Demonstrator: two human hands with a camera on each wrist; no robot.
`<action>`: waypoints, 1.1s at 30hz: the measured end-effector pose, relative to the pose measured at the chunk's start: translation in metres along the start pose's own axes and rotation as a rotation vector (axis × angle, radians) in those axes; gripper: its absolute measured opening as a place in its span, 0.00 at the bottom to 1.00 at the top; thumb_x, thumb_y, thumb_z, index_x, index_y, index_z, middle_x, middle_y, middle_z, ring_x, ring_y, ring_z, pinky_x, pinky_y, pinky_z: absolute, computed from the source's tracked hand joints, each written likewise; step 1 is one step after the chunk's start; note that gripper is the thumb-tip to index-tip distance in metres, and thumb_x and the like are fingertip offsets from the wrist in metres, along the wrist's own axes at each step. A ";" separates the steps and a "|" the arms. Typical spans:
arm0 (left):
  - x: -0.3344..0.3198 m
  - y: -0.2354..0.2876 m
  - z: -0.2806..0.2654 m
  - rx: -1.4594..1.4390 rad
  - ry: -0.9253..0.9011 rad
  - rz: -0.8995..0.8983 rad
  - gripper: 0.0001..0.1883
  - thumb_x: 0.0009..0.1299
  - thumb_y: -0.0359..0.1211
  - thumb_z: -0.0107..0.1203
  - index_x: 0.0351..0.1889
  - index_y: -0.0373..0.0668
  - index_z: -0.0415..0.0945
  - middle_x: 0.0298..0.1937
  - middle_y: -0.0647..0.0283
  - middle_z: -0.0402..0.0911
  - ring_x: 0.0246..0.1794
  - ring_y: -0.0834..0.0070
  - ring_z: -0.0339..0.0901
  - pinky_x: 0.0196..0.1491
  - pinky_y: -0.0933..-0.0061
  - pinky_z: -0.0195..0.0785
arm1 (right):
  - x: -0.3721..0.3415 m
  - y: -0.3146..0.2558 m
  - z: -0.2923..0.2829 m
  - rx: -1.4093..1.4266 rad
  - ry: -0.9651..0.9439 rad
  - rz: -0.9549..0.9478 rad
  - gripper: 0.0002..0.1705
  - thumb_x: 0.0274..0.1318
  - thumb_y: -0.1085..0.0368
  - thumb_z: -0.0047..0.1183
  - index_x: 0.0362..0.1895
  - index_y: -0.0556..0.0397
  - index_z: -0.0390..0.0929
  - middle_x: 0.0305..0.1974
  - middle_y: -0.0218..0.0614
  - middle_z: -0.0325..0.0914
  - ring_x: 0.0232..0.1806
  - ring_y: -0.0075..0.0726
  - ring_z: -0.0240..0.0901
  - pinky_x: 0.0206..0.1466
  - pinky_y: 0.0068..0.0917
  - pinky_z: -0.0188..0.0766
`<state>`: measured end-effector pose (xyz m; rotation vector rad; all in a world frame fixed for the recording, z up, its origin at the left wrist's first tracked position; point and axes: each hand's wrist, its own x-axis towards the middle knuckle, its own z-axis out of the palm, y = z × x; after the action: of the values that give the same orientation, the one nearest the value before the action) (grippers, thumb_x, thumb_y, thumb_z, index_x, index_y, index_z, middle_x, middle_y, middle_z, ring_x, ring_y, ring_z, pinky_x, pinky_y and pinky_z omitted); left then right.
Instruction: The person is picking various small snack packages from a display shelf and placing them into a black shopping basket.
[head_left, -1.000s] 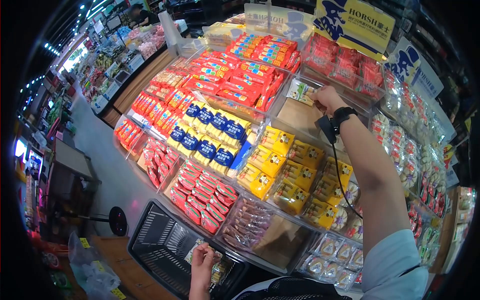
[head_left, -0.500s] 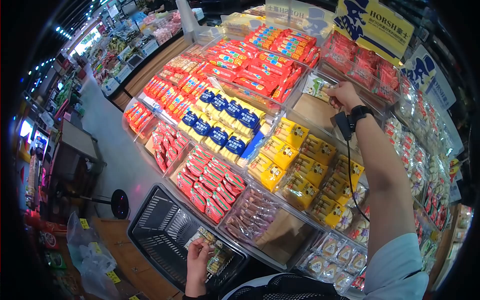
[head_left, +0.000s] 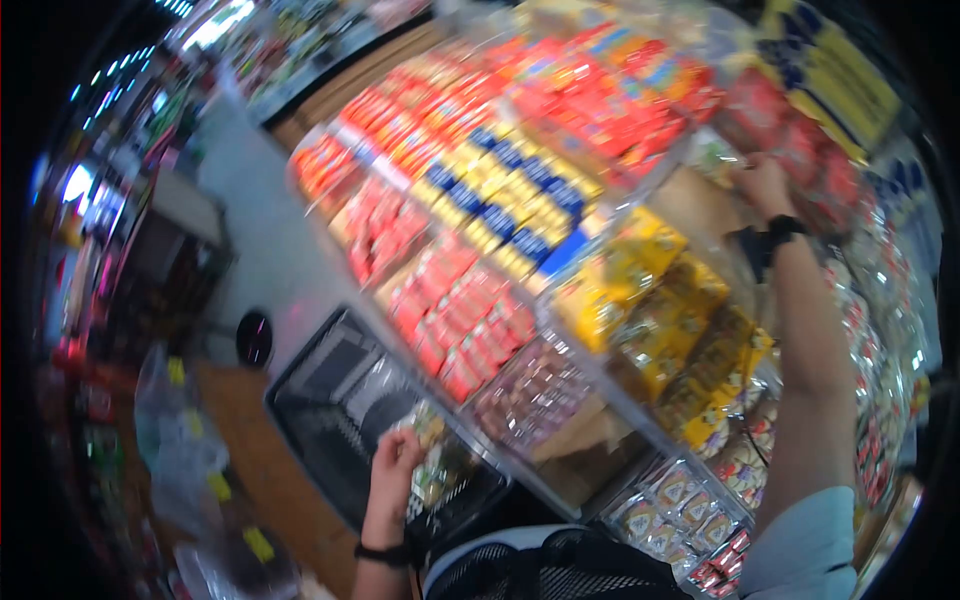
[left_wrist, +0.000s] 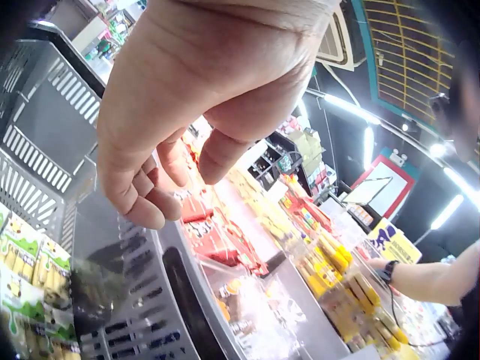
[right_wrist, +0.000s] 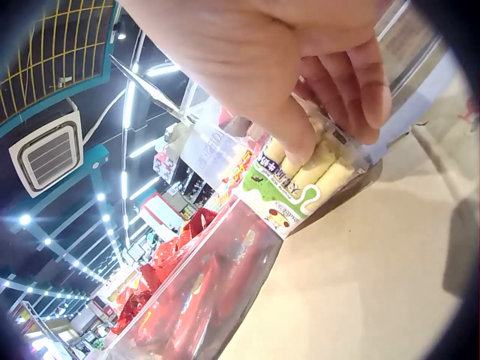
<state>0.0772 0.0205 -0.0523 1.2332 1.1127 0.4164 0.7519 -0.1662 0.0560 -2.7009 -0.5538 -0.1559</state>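
Observation:
In the right wrist view my right hand pinches a green-and-white pack of pale rolls between thumb and fingers, at the corner of a bin with a bare tan bottom. The head view shows that hand at the upper right, the pack blurred beside its fingers. My left hand is over the dark basket, its fingers loosely curled. Seen from the left wrist, this hand holds nothing, with similar green-and-white packs lying inside the basket below.
Around the bins are red packs, blue-and-yellow packs, yellow packs and purple-tinted packs. Clear dividers stand between them. A round black object is by the aisle floor; plastic bags hang at the lower left.
The head view has swung, so the display sits further right and is blurred. My right hand stays at the pack in the upper bin; my left hand remains over the basket.

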 end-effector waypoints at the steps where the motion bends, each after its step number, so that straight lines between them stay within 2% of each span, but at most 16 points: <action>1: -0.001 0.004 -0.008 -0.028 0.029 0.005 0.08 0.73 0.30 0.52 0.49 0.44 0.71 0.38 0.73 0.72 0.37 0.83 0.71 0.41 0.78 0.68 | 0.006 0.010 0.006 0.110 -0.027 -0.044 0.17 0.47 0.57 0.62 0.37 0.56 0.82 0.26 0.39 0.81 0.25 0.35 0.78 0.28 0.34 0.75; 2: 0.002 0.007 -0.016 -0.054 0.048 0.025 0.09 0.73 0.30 0.52 0.49 0.45 0.71 0.38 0.73 0.72 0.37 0.84 0.71 0.41 0.79 0.67 | 0.004 0.008 0.002 0.234 -0.112 -0.012 0.13 0.48 0.57 0.62 0.32 0.51 0.79 0.22 0.31 0.76 0.20 0.26 0.73 0.22 0.27 0.69; 8: 0.016 -0.022 -0.058 -0.005 0.244 0.006 0.13 0.70 0.26 0.54 0.51 0.38 0.70 0.40 0.68 0.73 0.38 0.80 0.72 0.43 0.77 0.68 | 0.002 0.010 0.006 0.368 -0.206 0.085 0.15 0.50 0.56 0.64 0.27 0.47 0.72 0.19 0.27 0.73 0.16 0.21 0.68 0.18 0.22 0.62; 10: 0.019 -0.045 -0.064 0.310 0.251 -0.044 0.14 0.68 0.27 0.57 0.51 0.41 0.71 0.40 0.68 0.72 0.40 0.82 0.71 0.41 0.80 0.67 | -0.001 0.008 0.007 0.461 -0.197 0.127 0.14 0.52 0.56 0.64 0.28 0.48 0.72 0.19 0.26 0.72 0.14 0.19 0.66 0.17 0.22 0.60; 13: 0.027 -0.111 -0.085 0.696 0.110 -0.104 0.27 0.59 0.31 0.65 0.56 0.37 0.70 0.51 0.49 0.74 0.49 0.59 0.73 0.52 0.62 0.69 | -0.003 0.003 0.008 0.460 -0.219 0.124 0.11 0.53 0.59 0.59 0.24 0.51 0.76 0.19 0.28 0.74 0.15 0.23 0.69 0.18 0.23 0.63; 14: 0.035 -0.127 -0.088 0.862 0.024 -0.155 0.30 0.56 0.32 0.68 0.57 0.38 0.70 0.54 0.45 0.73 0.53 0.52 0.72 0.56 0.58 0.68 | -0.001 0.006 0.008 0.361 -0.217 0.052 0.15 0.53 0.55 0.61 0.28 0.54 0.78 0.22 0.32 0.78 0.20 0.28 0.75 0.22 0.25 0.70; 16: 0.022 -0.116 -0.072 0.938 0.013 -0.085 0.36 0.52 0.33 0.71 0.61 0.41 0.69 0.57 0.44 0.70 0.60 0.45 0.67 0.63 0.56 0.62 | -0.012 -0.013 -0.003 0.063 -0.167 0.010 0.16 0.52 0.57 0.61 0.23 0.57 0.80 0.20 0.37 0.79 0.21 0.29 0.77 0.25 0.27 0.73; 17: 0.021 -0.118 -0.066 0.963 0.023 -0.122 0.39 0.51 0.33 0.72 0.63 0.42 0.68 0.58 0.44 0.70 0.62 0.47 0.66 0.65 0.58 0.62 | -0.005 0.000 0.005 -0.109 -0.098 -0.196 0.16 0.50 0.59 0.62 0.20 0.58 0.80 0.19 0.39 0.79 0.20 0.29 0.76 0.25 0.29 0.73; 18: 0.022 -0.121 -0.063 1.035 -0.007 -0.119 0.40 0.51 0.35 0.72 0.63 0.43 0.67 0.61 0.44 0.68 0.62 0.48 0.66 0.65 0.57 0.62 | -0.001 0.003 0.012 0.171 -0.098 0.035 0.14 0.49 0.62 0.63 0.20 0.60 0.80 0.19 0.39 0.79 0.19 0.30 0.76 0.23 0.29 0.73; 19: 0.020 -0.105 -0.049 1.086 -0.022 -0.213 0.40 0.52 0.37 0.72 0.64 0.45 0.67 0.63 0.46 0.65 0.64 0.48 0.64 0.65 0.56 0.61 | -0.006 -0.004 0.008 0.255 -0.095 0.113 0.14 0.49 0.64 0.64 0.20 0.61 0.79 0.19 0.39 0.79 0.18 0.30 0.76 0.21 0.29 0.72; 20: 0.025 -0.130 -0.058 1.103 -0.057 -0.102 0.40 0.52 0.39 0.71 0.65 0.48 0.66 0.65 0.48 0.64 0.65 0.48 0.62 0.66 0.55 0.60 | -0.012 -0.011 0.006 0.416 -0.109 0.190 0.13 0.50 0.65 0.64 0.21 0.61 0.79 0.18 0.39 0.78 0.17 0.31 0.76 0.20 0.28 0.72; 22: 0.025 -0.113 -0.038 1.131 -0.111 -0.155 0.40 0.52 0.39 0.71 0.65 0.49 0.66 0.66 0.51 0.64 0.66 0.49 0.61 0.66 0.53 0.59 | -0.016 -0.019 0.004 0.581 -0.171 0.274 0.12 0.51 0.67 0.64 0.22 0.64 0.79 0.17 0.42 0.77 0.14 0.33 0.74 0.17 0.27 0.71; 26: 0.033 -0.108 -0.017 1.148 -0.120 -0.242 0.40 0.52 0.40 0.72 0.65 0.51 0.68 0.63 0.54 0.71 0.65 0.52 0.67 0.64 0.50 0.60 | -0.018 -0.019 0.004 0.580 -0.144 0.258 0.13 0.49 0.69 0.65 0.20 0.64 0.76 0.16 0.42 0.77 0.14 0.34 0.75 0.17 0.29 0.71; 28: 0.035 -0.097 -0.009 1.151 -0.198 -0.284 0.41 0.51 0.42 0.71 0.65 0.48 0.69 0.63 0.53 0.74 0.64 0.57 0.70 0.66 0.57 0.61 | -0.020 -0.019 0.001 0.552 -0.126 0.231 0.15 0.49 0.68 0.65 0.19 0.64 0.76 0.16 0.41 0.77 0.15 0.33 0.76 0.18 0.29 0.71; 32: 0.030 -0.079 0.000 1.173 -0.231 -0.252 0.39 0.51 0.43 0.72 0.63 0.48 0.71 0.60 0.56 0.77 0.62 0.59 0.72 0.64 0.57 0.62 | -0.024 -0.022 -0.001 0.518 -0.079 0.204 0.12 0.48 0.69 0.65 0.25 0.61 0.74 0.18 0.41 0.78 0.16 0.33 0.76 0.20 0.29 0.73; 33: 0.029 -0.077 0.003 1.173 -0.216 -0.263 0.39 0.51 0.38 0.71 0.64 0.61 0.70 0.59 0.57 0.77 0.62 0.59 0.72 0.63 0.53 0.62 | -0.025 -0.022 -0.002 0.531 -0.078 0.204 0.12 0.48 0.69 0.65 0.26 0.61 0.74 0.18 0.41 0.78 0.17 0.33 0.77 0.20 0.29 0.73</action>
<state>0.0697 0.0150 -0.1343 2.0198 1.3308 -0.6760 0.7200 -0.1570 0.0614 -2.2293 -0.2844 0.1352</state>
